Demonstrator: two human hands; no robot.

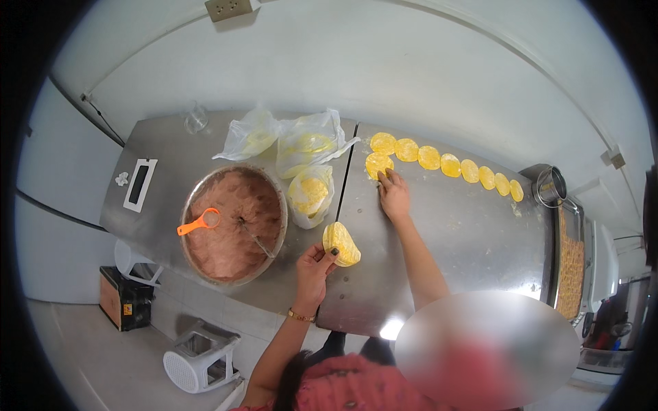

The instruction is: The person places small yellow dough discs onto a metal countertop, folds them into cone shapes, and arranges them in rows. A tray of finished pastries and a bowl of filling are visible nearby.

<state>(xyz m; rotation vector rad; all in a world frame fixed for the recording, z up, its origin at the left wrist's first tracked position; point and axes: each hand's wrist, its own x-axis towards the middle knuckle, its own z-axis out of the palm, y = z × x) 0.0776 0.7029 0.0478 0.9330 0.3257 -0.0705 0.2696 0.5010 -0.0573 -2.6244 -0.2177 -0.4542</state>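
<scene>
A grey metal table is stretching from round yellow discs to its near edge. The right hand is reaching onto one, grip unclear; the left hand is pinching a yellow stack.

The grey metal surface, split by a dark seam, carries a bowl left of the left hand and bags beyond that hand; a frame and a glass lie farther left. Yellow discs lie in a row beyond the right hand, stretching rightward, with another touching that hand.
</scene>
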